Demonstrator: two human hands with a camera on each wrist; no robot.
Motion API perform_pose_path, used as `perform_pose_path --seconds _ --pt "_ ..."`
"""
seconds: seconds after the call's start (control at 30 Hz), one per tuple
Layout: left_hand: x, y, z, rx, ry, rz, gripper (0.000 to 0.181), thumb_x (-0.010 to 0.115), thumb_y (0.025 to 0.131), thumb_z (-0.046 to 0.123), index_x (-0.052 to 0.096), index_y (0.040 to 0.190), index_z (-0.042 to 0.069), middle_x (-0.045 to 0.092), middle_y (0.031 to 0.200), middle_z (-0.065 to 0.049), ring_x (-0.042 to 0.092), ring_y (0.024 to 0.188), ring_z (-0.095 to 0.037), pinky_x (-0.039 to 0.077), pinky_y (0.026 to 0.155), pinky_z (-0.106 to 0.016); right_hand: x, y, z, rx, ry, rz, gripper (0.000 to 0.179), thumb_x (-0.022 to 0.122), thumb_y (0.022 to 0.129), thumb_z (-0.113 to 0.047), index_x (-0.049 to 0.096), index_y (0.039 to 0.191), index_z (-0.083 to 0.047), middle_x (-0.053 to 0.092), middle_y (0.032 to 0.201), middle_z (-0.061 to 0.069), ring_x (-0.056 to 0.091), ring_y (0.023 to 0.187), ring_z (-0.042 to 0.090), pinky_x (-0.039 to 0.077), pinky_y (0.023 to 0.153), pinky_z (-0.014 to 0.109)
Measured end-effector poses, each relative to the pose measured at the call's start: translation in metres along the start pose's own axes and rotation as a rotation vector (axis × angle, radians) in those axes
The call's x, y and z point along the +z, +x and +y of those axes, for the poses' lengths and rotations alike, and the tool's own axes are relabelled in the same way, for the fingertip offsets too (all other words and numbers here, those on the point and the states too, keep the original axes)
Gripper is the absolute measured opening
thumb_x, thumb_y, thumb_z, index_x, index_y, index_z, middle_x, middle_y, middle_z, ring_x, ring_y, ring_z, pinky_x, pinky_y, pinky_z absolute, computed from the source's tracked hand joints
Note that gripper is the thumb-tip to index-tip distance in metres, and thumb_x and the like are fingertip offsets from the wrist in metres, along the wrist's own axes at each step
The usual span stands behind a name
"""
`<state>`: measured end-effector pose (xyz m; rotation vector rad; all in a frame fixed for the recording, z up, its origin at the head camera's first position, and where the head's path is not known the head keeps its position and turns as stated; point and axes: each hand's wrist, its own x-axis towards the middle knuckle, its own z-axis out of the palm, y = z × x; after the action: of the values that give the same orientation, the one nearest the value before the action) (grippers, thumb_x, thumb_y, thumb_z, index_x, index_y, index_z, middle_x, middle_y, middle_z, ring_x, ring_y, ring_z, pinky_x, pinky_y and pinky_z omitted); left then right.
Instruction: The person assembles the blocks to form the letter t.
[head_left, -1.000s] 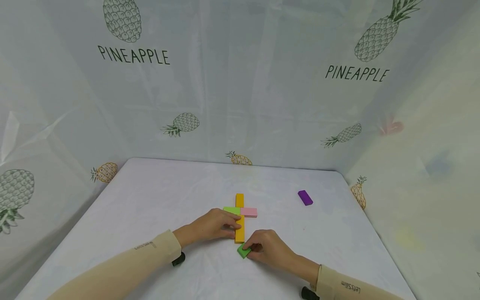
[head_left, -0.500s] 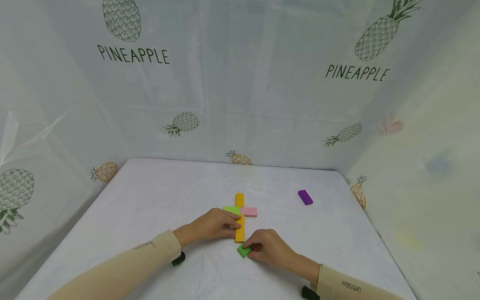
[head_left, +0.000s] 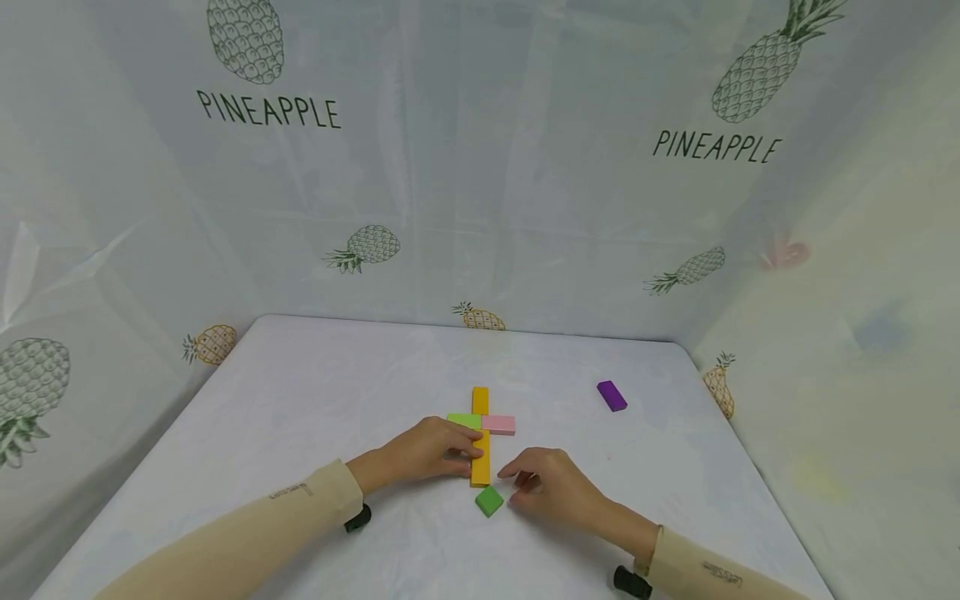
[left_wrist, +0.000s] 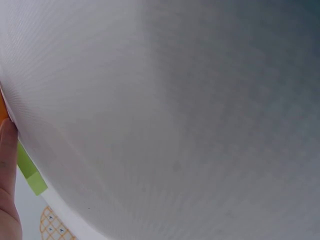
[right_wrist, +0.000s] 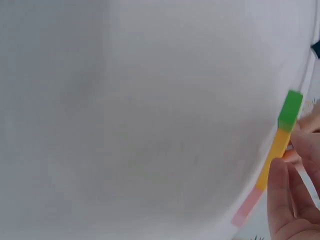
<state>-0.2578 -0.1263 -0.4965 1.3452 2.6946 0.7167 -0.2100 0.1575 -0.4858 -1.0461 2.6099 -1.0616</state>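
A flat cross-like figure of blocks lies on the table. My left hand [head_left: 431,448] holds the near yellow block [head_left: 481,472], fingertips on its top and thumb at its left side. Just beyond are a light green block [head_left: 463,420], a pink block [head_left: 498,425] and a second yellow block [head_left: 480,400]. At the near end sits a green block [head_left: 489,502], turned at an angle, one corner close to the yellow block. My right hand [head_left: 555,487] is just right of the green block, thumb and fingers apart with nothing between them. The right wrist view shows the green block [right_wrist: 291,111] too.
A purple block [head_left: 612,396] lies apart toward the back right of the white table [head_left: 337,367]. Behind and beside the table hangs a pineapple-print curtain [head_left: 487,167]. Both forearms come in from the near edge.
My right hand has let go of the green block and drawn back a little to the right. The block stays where it was. My left hand has not moved.
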Motion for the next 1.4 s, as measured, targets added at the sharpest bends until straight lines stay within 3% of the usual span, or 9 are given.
perform_pose_path --seconds 0.27,0.47,0.63,0.8,1.0,1.2,1.4 --pt "-0.001 0.0 0.004 -0.046 -0.012 -0.026 0.035 0.082 0.096 0.027 0.079 0.129 0.016 0.07 0.141 -0.002 0.064 0.133 -0.013 0.052 0.11 -0.033 -0.027 -0.001 0.023 0.043 -0.12 0.14 0.028 0.086 0.087 -0.003 0.079 0.114 -0.008 0.077 0.109 0.006 0.072 0.096 0.025 0.063 0.081 0.028" --pt "0.002 -0.002 0.002 -0.046 -0.022 -0.022 0.034 0.082 0.096 0.027 0.079 0.128 0.016 0.069 0.142 -0.001 0.064 0.133 -0.013 0.052 0.11 -0.032 -0.057 -0.002 0.055 0.062 -0.198 0.303 0.031 0.089 0.084 -0.002 0.079 0.113 -0.005 0.076 0.11 0.01 0.072 0.099 0.034 0.065 0.08 0.041" --pt "0.004 -0.002 -0.001 -0.035 -0.012 -0.017 0.035 0.082 0.095 0.028 0.079 0.128 0.017 0.069 0.142 -0.001 0.063 0.133 -0.012 0.052 0.11 -0.032 -0.082 -0.006 0.081 0.127 -0.304 0.387 0.033 0.091 0.082 -0.005 0.078 0.113 -0.003 0.075 0.111 0.014 0.069 0.097 0.036 0.063 0.08 0.048" --pt "0.003 -0.002 -0.001 -0.035 -0.016 -0.017 0.035 0.082 0.095 0.03 0.079 0.128 0.018 0.069 0.141 0.0 0.064 0.133 -0.011 0.053 0.109 -0.031 -0.099 -0.008 0.102 0.208 -0.365 0.422 0.036 0.091 0.082 -0.007 0.077 0.115 -0.001 0.072 0.117 0.018 0.067 0.102 0.038 0.057 0.092 0.054" --pt "0.004 -0.002 -0.002 -0.042 -0.014 -0.016 0.035 0.082 0.095 0.031 0.079 0.128 0.018 0.069 0.141 0.001 0.063 0.133 -0.011 0.053 0.109 -0.03 -0.11 -0.009 0.118 0.283 -0.351 0.429 0.04 0.089 0.084 -0.01 0.076 0.12 0.001 0.068 0.123 0.024 0.063 0.117 0.047 0.051 0.103 0.064" --pt "0.005 -0.002 -0.002 -0.034 -0.008 -0.009 0.035 0.082 0.095 0.03 0.079 0.128 0.018 0.069 0.141 0.001 0.064 0.132 -0.011 0.053 0.109 -0.031 -0.118 -0.009 0.131 0.35 -0.353 0.408 0.041 0.087 0.087 -0.013 0.074 0.124 0.0 0.065 0.127 0.025 0.061 0.118 0.048 0.051 0.103 0.065" --pt "0.003 -0.001 -0.001 -0.033 -0.013 -0.006 0.035 0.083 0.094 0.028 0.08 0.127 0.017 0.07 0.141 -0.001 0.064 0.132 -0.012 0.053 0.109 -0.031 -0.124 -0.007 0.143 0.386 -0.332 0.395 0.041 0.087 0.088 -0.016 0.073 0.124 0.0 0.064 0.126 0.026 0.064 0.111 0.045 0.056 0.094 0.061"
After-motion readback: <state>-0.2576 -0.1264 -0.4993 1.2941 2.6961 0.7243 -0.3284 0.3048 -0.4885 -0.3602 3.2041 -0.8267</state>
